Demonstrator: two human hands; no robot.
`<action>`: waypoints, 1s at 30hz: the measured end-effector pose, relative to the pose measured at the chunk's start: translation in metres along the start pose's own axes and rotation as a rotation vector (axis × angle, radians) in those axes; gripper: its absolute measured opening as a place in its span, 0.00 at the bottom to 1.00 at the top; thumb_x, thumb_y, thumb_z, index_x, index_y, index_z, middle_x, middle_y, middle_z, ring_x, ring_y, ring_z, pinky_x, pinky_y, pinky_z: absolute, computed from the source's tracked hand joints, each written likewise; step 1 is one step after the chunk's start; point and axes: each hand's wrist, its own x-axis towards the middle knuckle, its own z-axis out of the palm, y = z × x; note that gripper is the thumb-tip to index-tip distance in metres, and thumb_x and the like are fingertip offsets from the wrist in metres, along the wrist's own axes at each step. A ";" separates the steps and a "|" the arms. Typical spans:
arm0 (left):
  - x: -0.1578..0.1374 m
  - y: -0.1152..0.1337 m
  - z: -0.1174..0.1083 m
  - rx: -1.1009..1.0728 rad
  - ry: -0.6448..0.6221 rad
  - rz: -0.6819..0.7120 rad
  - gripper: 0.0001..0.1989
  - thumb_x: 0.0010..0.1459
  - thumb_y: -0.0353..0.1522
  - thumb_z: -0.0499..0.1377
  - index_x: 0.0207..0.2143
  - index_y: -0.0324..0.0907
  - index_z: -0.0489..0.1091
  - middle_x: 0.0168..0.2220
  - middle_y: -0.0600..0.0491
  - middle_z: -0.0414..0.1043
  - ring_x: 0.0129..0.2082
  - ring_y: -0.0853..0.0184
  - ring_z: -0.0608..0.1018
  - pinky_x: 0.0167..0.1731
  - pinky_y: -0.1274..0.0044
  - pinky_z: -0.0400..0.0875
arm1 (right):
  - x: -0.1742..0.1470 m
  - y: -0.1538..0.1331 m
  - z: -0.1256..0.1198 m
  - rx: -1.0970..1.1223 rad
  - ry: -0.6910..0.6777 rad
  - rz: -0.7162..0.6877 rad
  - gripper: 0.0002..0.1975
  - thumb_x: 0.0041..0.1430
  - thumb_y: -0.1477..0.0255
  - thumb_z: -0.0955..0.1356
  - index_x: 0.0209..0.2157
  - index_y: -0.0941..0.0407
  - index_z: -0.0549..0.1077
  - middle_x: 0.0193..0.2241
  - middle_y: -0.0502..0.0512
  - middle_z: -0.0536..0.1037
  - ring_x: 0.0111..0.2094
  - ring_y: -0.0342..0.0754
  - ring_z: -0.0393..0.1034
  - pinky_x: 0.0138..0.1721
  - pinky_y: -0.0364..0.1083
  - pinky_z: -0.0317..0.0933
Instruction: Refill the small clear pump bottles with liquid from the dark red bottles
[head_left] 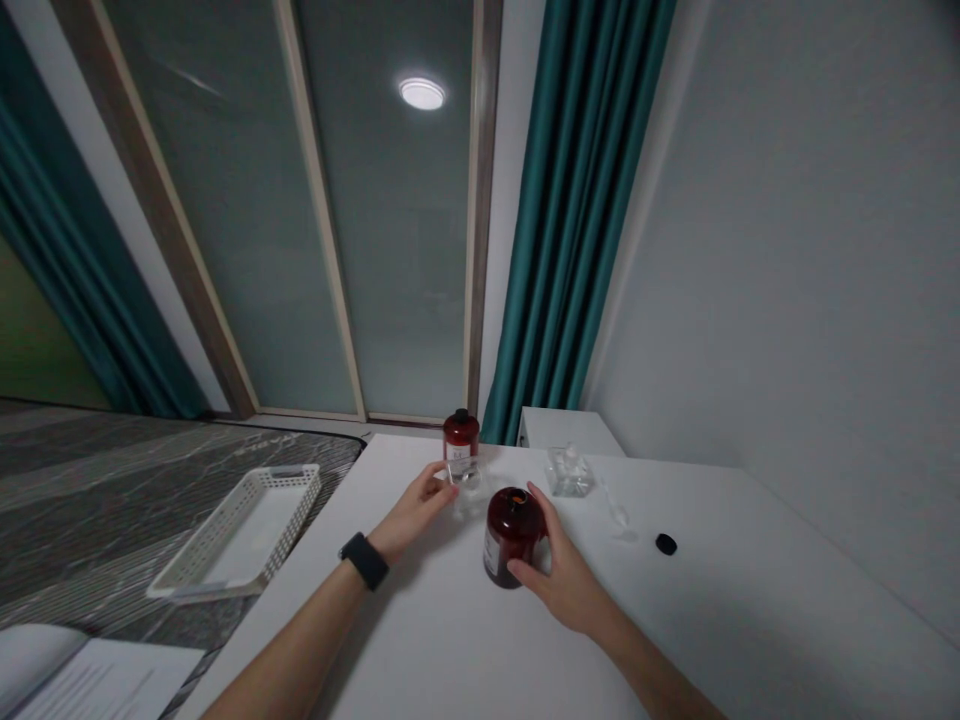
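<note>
My right hand (559, 575) is wrapped around the side of a dark red bottle (514, 535), which stands upright on the white table with its neck uncapped. My left hand (420, 505), with a black watch on the wrist, pinches a clear plastic piece (470, 480); its exact shape is hard to make out. Just behind that piece is a second red bottle (460, 435) with a black cap on and a white label. A round black cap (666, 544) lies on the table to the right.
A clear faceted container (568, 472) stands toward the table's (450, 650) back, beside a small transparent item (619, 517). To the left, a white basket (225, 540) and an open booklet (112, 680) lie on a grey patterned surface. A white cabinet (570, 430) is behind the table.
</note>
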 end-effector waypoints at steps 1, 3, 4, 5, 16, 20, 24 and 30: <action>0.001 -0.002 -0.001 0.002 -0.009 0.008 0.27 0.59 0.44 0.59 0.55 0.39 0.62 0.35 0.51 0.75 0.37 0.61 0.75 0.40 0.71 0.66 | 0.000 0.001 0.000 0.001 0.014 -0.003 0.46 0.50 0.77 0.70 0.66 0.48 0.47 0.67 0.59 0.56 0.68 0.57 0.49 0.67 0.63 0.41; 0.002 -0.005 -0.001 0.015 -0.024 0.018 0.28 0.58 0.45 0.59 0.55 0.37 0.62 0.34 0.51 0.75 0.36 0.61 0.76 0.40 0.71 0.67 | 0.000 0.002 -0.001 -0.010 0.029 -0.007 0.44 0.50 0.76 0.70 0.66 0.48 0.49 0.66 0.58 0.57 0.67 0.57 0.51 0.67 0.63 0.41; 0.003 -0.006 -0.002 0.029 -0.028 0.018 0.29 0.58 0.46 0.59 0.55 0.37 0.62 0.33 0.51 0.75 0.35 0.61 0.76 0.39 0.71 0.67 | 0.000 0.002 -0.002 -0.020 0.031 -0.009 0.44 0.50 0.76 0.70 0.66 0.48 0.50 0.66 0.58 0.57 0.67 0.57 0.51 0.67 0.63 0.41; 0.003 -0.007 -0.002 0.048 -0.031 0.015 0.29 0.57 0.46 0.59 0.55 0.36 0.62 0.33 0.51 0.74 0.35 0.61 0.76 0.39 0.71 0.67 | -0.001 0.002 -0.004 -0.032 0.033 -0.009 0.43 0.51 0.76 0.70 0.65 0.48 0.50 0.66 0.58 0.58 0.67 0.57 0.52 0.67 0.62 0.41; 0.002 -0.017 -0.003 0.143 -0.119 -0.012 0.27 0.58 0.45 0.58 0.54 0.37 0.62 0.30 0.53 0.71 0.31 0.64 0.73 0.34 0.74 0.65 | 0.005 0.018 -0.030 -0.143 0.117 -0.066 0.41 0.53 0.73 0.70 0.65 0.51 0.49 0.65 0.62 0.59 0.66 0.58 0.53 0.66 0.64 0.44; 0.001 -0.019 -0.007 0.180 -0.178 -0.037 0.26 0.61 0.46 0.55 0.53 0.38 0.63 0.32 0.53 0.71 0.30 0.65 0.72 0.34 0.74 0.65 | 0.005 0.021 -0.030 -0.168 0.122 -0.071 0.41 0.54 0.73 0.69 0.66 0.50 0.48 0.66 0.61 0.58 0.67 0.57 0.51 0.66 0.64 0.43; -0.001 -0.018 -0.012 0.272 -0.225 -0.037 0.23 0.64 0.46 0.52 0.55 0.43 0.64 0.37 0.52 0.73 0.35 0.63 0.73 0.36 0.73 0.66 | 0.004 0.020 -0.030 -0.180 0.118 -0.066 0.41 0.55 0.73 0.69 0.66 0.50 0.47 0.66 0.61 0.57 0.67 0.57 0.50 0.67 0.64 0.42; 0.000 -0.024 -0.010 0.399 -0.140 0.048 0.21 0.65 0.46 0.51 0.51 0.43 0.69 0.44 0.49 0.74 0.44 0.57 0.74 0.48 0.67 0.66 | 0.004 0.025 -0.031 -0.187 0.113 -0.085 0.41 0.56 0.73 0.69 0.67 0.50 0.46 0.67 0.61 0.55 0.68 0.57 0.50 0.66 0.65 0.41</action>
